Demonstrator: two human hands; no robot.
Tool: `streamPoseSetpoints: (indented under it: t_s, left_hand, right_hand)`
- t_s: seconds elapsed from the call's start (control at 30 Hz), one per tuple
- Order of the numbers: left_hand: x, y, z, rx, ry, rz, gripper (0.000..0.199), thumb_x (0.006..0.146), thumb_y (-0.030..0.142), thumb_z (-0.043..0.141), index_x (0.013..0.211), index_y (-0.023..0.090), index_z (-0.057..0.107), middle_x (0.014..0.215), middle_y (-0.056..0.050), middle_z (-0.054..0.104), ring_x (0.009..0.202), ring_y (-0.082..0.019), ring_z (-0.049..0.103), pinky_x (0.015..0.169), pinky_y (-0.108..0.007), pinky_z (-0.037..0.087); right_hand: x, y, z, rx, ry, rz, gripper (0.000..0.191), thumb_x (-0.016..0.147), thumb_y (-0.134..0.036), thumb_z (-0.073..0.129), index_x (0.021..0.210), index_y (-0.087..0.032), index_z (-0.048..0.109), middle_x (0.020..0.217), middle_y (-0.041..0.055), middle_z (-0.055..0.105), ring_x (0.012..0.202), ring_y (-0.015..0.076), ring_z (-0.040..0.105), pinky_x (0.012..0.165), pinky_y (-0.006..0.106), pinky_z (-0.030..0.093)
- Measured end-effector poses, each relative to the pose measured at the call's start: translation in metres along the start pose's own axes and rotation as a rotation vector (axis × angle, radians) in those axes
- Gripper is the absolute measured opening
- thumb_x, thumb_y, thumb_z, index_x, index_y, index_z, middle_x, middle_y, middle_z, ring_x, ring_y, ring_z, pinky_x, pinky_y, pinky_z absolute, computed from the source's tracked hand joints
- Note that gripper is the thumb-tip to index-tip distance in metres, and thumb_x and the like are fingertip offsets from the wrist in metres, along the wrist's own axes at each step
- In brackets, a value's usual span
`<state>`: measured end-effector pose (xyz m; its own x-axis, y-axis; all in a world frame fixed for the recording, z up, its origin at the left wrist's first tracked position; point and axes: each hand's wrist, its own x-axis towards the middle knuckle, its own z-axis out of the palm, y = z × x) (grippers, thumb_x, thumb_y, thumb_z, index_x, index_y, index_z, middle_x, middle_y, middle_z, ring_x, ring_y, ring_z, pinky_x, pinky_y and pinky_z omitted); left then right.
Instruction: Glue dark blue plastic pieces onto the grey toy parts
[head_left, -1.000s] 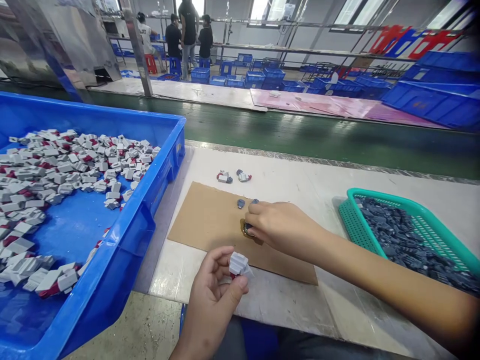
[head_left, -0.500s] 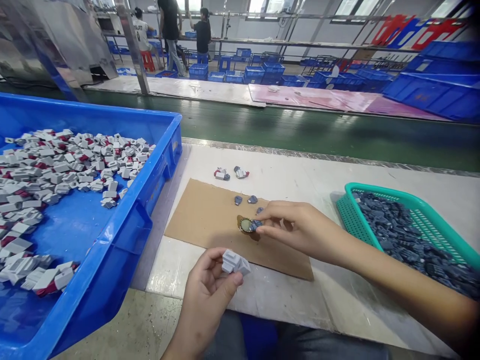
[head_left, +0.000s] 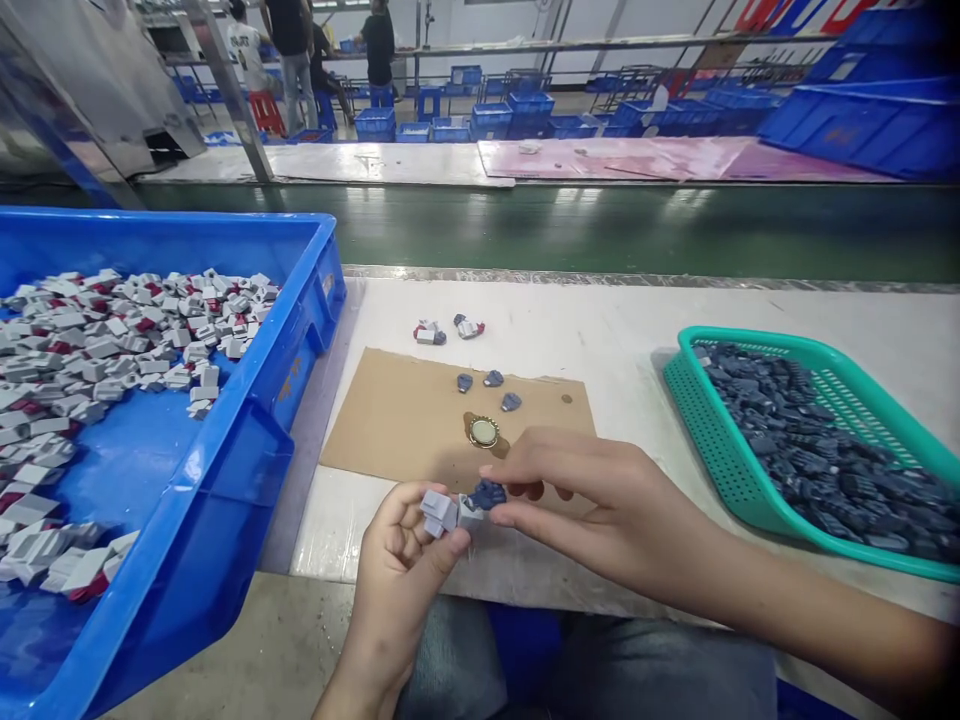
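On the white worktable point(head_left: 630, 310), near its left edge, a cardboard sheet point(head_left: 397, 410); between sheet and far edge, two grey-red-and-navy plastic pieces point(head_left: 469, 327); well apart from the left edge, a green perforated plastic basket point(head_left: 699, 425).

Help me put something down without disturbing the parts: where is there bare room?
The white tabletop is bare between the cardboard and green basket; so is the cardboard's left end. Crowded: around the left hand, right hand, round dish and three dark pieces.
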<state>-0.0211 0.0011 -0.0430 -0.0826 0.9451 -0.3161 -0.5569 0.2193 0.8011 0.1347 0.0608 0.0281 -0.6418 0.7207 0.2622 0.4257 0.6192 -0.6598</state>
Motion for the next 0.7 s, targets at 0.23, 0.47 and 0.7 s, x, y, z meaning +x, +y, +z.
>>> streamPoseSetpoints:
  t_s: [0.23, 0.47, 0.7]
  left_hand:
    - [-0.0015, 0.0034, 0.0047, -0.004, 0.023, 0.0, 0.032, 0.059, 0.025, 0.075, 0.085, 0.019, 0.059, 0.077, 0.002, 0.065, 0.07, -0.009, 0.06, 0.063, -0.018, 0.047]
    - [-0.0033, 0.0043, 0.0079, 0.009, 0.033, 0.003, 0.029, 0.06, 0.023, 0.074, 0.084, 0.019, 0.058, 0.077, 0.002, 0.066, 0.07, -0.01, 0.061, 0.062, -0.018, 0.048]
    - [-0.0034, 0.0019, 0.0061, 0.053, -0.007, 0.034, 0.026, 0.063, 0.021, 0.072, 0.085, 0.02, 0.059, 0.079, 0.002, 0.066, 0.073, -0.01, 0.06, 0.066, -0.018, 0.048]
  right_hand:
    - [-0.0002, 0.0017, -0.0012, -0.058, -0.035, -0.014, 0.017, 0.083, -0.026, 0.054, 0.093, -0.014, 0.059, 0.076, 0.0027, 0.058, 0.068, 0.0114, 0.054, 0.059, 0.022, 0.042]
    - [-0.002, 0.0006, -0.0041, -0.13, -0.093, -0.029, 0.018, 0.085, -0.026, 0.05, 0.095, -0.014, 0.059, 0.078, 0.0046, 0.058, 0.072, 0.014, 0.054, 0.06, 0.024, 0.041]
    - [-0.0026, -0.0024, -0.0087, -0.337, -0.138, -0.16, 0.016, 0.088, -0.023, 0.046, 0.093, -0.015, 0.059, 0.082, 0.006, 0.059, 0.074, 0.0154, 0.055, 0.061, 0.025, 0.041]
